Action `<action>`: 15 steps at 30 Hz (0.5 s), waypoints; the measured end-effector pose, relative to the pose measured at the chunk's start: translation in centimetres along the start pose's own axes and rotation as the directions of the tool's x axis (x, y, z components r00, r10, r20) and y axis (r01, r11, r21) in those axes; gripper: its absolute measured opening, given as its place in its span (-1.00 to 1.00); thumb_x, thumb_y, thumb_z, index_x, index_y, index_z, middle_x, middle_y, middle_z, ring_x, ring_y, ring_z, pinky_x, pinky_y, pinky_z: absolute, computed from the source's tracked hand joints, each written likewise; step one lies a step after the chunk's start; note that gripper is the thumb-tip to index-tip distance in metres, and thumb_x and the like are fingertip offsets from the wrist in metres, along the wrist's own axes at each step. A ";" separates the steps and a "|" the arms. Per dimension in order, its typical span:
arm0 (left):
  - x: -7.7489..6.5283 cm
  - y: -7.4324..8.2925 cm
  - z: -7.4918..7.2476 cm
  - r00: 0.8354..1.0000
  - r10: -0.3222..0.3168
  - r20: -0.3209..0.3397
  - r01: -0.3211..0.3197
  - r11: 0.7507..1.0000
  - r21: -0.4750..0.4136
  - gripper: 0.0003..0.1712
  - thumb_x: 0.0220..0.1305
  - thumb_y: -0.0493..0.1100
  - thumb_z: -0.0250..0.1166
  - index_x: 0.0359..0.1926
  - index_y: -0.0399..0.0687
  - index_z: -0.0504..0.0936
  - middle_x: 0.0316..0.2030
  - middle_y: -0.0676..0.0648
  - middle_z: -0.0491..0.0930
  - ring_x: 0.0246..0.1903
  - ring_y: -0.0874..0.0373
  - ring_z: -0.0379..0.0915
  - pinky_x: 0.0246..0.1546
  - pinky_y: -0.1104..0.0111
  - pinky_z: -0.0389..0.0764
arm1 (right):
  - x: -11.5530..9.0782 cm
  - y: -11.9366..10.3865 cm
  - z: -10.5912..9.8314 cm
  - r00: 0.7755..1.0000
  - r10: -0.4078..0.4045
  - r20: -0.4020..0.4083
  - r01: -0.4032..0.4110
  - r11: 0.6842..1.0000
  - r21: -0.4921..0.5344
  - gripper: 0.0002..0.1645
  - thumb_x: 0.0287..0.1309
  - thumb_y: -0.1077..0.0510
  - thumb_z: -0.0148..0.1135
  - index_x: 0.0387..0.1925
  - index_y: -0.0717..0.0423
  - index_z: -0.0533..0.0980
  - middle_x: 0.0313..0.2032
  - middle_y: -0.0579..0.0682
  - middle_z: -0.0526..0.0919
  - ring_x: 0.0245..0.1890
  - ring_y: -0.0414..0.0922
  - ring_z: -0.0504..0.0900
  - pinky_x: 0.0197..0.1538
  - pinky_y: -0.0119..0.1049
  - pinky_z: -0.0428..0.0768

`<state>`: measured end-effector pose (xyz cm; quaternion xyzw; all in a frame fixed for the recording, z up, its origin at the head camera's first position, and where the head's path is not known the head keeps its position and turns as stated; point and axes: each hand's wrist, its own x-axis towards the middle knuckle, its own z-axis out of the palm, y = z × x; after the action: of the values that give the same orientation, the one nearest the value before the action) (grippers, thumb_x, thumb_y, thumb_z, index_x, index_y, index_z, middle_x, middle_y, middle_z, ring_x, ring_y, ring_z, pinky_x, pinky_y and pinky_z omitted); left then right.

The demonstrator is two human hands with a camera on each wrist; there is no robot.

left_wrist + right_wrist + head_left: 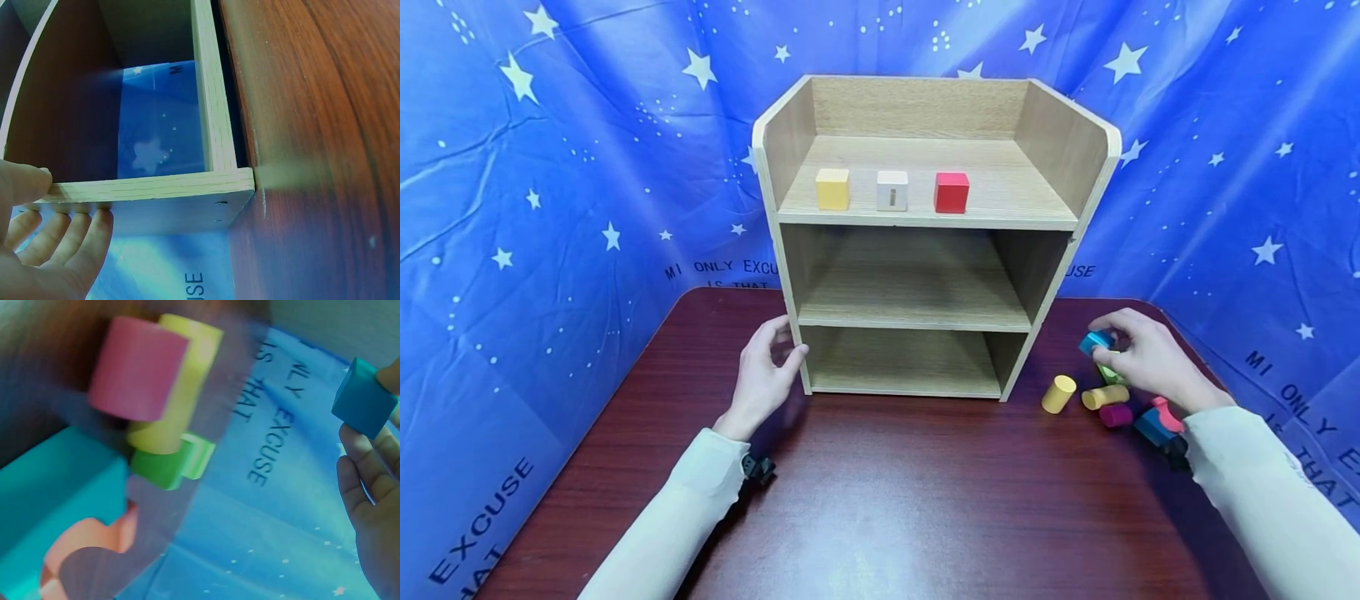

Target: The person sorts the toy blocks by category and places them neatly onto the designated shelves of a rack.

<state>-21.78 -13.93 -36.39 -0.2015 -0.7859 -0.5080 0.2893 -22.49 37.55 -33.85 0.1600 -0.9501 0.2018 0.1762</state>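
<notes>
A small wooden shelf (914, 322) with three levels stands on the table. My left hand (765, 379) grips its left side panel (150, 187), the thumb on the front edge and the fingers along the outer face. Over at the right, my right hand (1146, 354) pinches a blue cube (365, 398) between thumb and fingers, raised above a group of blocks. On the top level sit a yellow cube (832, 190), a white cube (892, 192) with a dark mark, and a red cube (951, 193), in a row near the front edge.
Below the right hand lie a yellow cylinder (1105, 397), a purple cylinder (1116, 415), a green block (164, 464), a larger blue block (1153, 427) and a pink arched piece (1167, 414). Another yellow cylinder (1058, 394) stands upright beside the shelf. A blue starred curtain (587, 167) surrounds the table.
</notes>
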 end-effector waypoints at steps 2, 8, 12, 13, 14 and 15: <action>0.0 0.1 0.0 1.000 0.000 -0.001 0.000 1.000 -0.004 -0.52 0.06 -0.55 0.31 0.06 -0.47 0.46 -0.17 -0.37 0.56 -0.19 -0.18 0.57 -0.21 0.10 0.70 | 0.1 -0.5 -0.4 1.000 -0.023 -0.019 0.023 1.000 -0.004 -0.66 -0.05 0.28 0.35 -0.13 0.15 0.58 -0.24 0.03 0.56 -0.32 -0.09 0.43 -0.36 -0.53 0.41; 0.1 0.2 0.1 1.000 -0.007 0.003 0.007 1.000 -0.010 -0.53 0.07 -0.55 0.31 0.06 -0.47 0.46 -0.16 -0.36 0.56 -0.19 -0.17 0.58 -0.21 0.12 0.70 | 0.2 -1.8 -1.2 0.999 -0.036 -0.040 0.036 0.999 0.013 -0.66 -0.03 0.28 0.35 -0.12 0.10 0.58 -0.20 -0.01 0.58 -0.28 -0.18 0.40 -0.31 -0.68 0.38; 0.0 0.0 0.1 1.000 -0.009 0.001 0.009 1.000 -0.004 -0.53 0.07 -0.54 0.31 0.05 -0.46 0.47 -0.17 -0.36 0.56 -0.19 -0.18 0.57 -0.21 0.09 0.70 | 0.2 -2.5 -1.4 0.996 -0.075 -0.058 0.075 0.997 0.004 -0.64 -0.04 0.31 0.34 -0.12 0.09 0.58 -0.20 -0.04 0.58 -0.28 -0.23 0.38 -0.29 -0.67 0.36; 0.0 0.0 0.0 1.000 -0.008 0.001 0.008 1.000 -0.004 -0.53 0.07 -0.54 0.31 0.05 -0.46 0.47 -0.17 -0.37 0.56 -0.19 -0.18 0.57 -0.20 0.09 0.70 | 0.2 -2.7 -1.4 0.994 -0.085 -0.064 0.085 0.996 -0.001 -0.64 -0.05 0.31 0.34 -0.12 0.09 0.58 -0.20 -0.05 0.57 -0.28 -0.25 0.37 -0.30 -0.65 0.36; 0.0 0.0 0.0 1.000 -0.008 0.001 0.008 1.000 -0.004 -0.53 0.07 -0.54 0.31 0.05 -0.46 0.47 -0.17 -0.38 0.56 -0.19 -0.18 0.57 -0.20 0.08 0.69 | 0.2 -2.9 -1.5 0.993 -0.095 -0.068 0.095 0.995 -0.007 -0.63 -0.06 0.31 0.34 -0.12 0.09 0.58 -0.21 -0.05 0.57 -0.28 -0.27 0.36 -0.30 -0.62 0.36; 0.0 -0.1 0.0 1.000 -0.008 0.001 0.008 1.000 -0.002 -0.53 0.07 -0.54 0.31 0.05 -0.45 0.47 -0.17 -0.38 0.56 -0.19 -0.18 0.57 -0.20 0.07 0.69 | 0.1 -3.1 -1.5 0.992 -0.101 -0.072 0.101 0.995 -0.011 -0.63 -0.06 0.31 0.34 -0.12 0.08 0.58 -0.21 -0.06 0.57 -0.28 -0.28 0.36 -0.30 -0.59 0.35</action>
<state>-21.83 -13.95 -36.45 -0.1989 -0.7863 -0.5099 0.2866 -21.04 35.56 -31.47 0.1998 -0.9344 0.1947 0.2212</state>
